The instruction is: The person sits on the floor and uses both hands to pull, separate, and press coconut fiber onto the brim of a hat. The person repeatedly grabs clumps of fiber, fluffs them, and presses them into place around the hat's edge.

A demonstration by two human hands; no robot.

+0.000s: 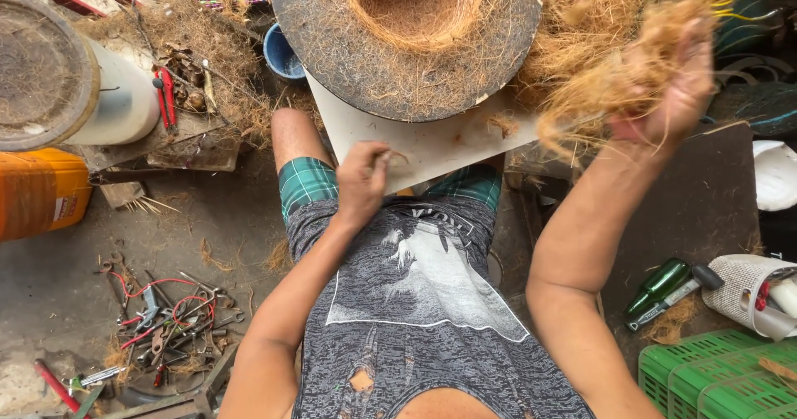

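Left hand (pixel 363 178) low, fingers curled; right hand (pixel 677 95) raised, fingers closed.

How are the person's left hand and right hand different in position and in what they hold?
The right hand is raised high beside the round mould, while the left hand is low, at the edge of the white board. The right hand grips a large loose bunch of brown fibre; the left hand pinches only a thin strand, if anything. The right hand shows its palm; the left hand shows its back. Both are bare.
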